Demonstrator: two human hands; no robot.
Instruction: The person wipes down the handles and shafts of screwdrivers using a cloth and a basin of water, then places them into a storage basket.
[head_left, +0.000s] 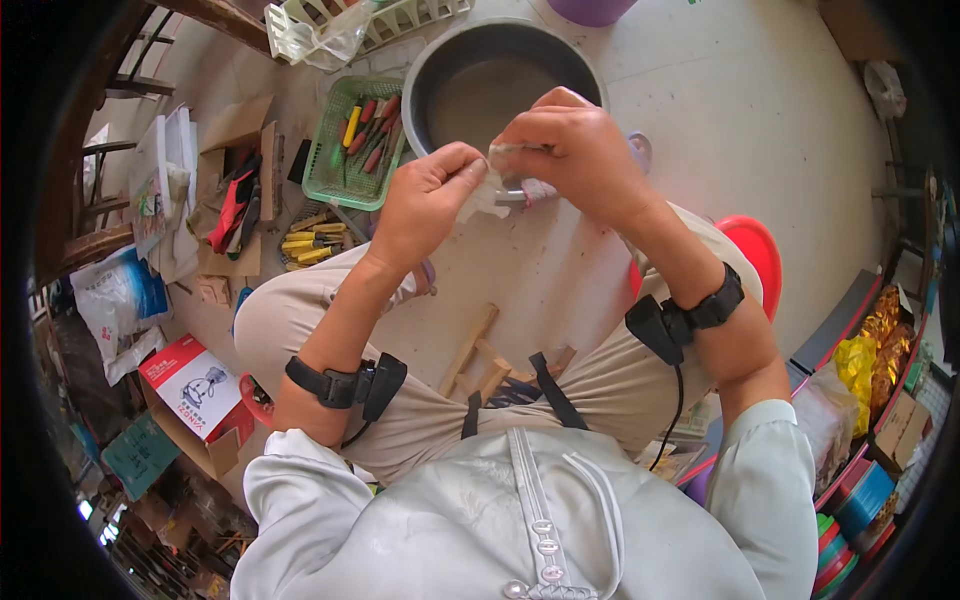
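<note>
My left hand (431, 199) pinches a thin, whitish, translucent piece of soft material (484, 201) between thumb and fingers. Part of it hangs below the fingertips, and I cannot tell whether it is film or wet paper. Close beside, my right hand (581, 142) has its fingers closed on a pale bit of what looks like the same material. Both hands are raised over the near rim of a round grey basin (411, 112). Brownish, cloudy liquid seems to cover the basin's bottom. A pink-and-white patterned cloth or wrap (537, 190) shows at the near rim, partly behind the right hand.
Left of the basin sits a green plastic basket (319, 169) with several red- and yellow-handled tools (367, 127). Yellow-handled tools (311, 244) lie below it. Farther left stands a cardboard box (240, 124) with gloves (234, 206). A wooden frame (480, 356) lies between my legs.
</note>
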